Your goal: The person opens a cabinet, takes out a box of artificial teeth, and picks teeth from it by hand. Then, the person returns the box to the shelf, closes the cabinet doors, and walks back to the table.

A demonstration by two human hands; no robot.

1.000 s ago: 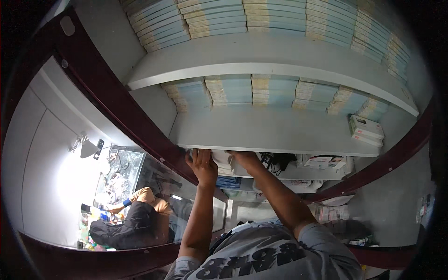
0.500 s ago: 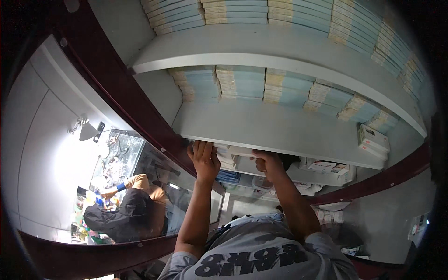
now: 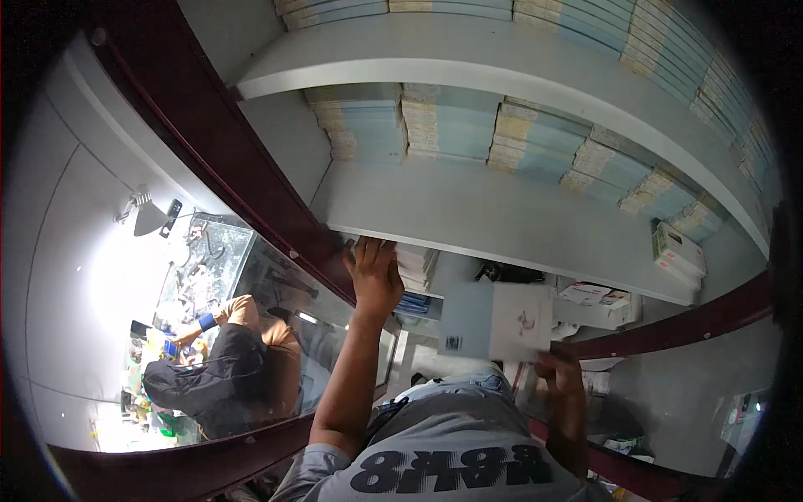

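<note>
Right hand (image 3: 562,368) closed on the lower right corner of a flat blue-and-white packet (image 3: 498,322), held below the shelf (image 3: 485,209). Left hand (image 3: 376,283) at shelf's front edge, beside white stack (image 3: 416,266); fingertips partly hidden, grip indeterminable.

A white lamp (image 3: 150,216) shines near a co-worker (image 3: 227,376) wearing a blue wristband (image 3: 207,322).

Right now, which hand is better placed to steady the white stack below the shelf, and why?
Probably the left hand: it is at the edge of the shelf, beside the white stack. The right hand is lower, away from the stack, gripping a flat blue-and-white packet.
</note>
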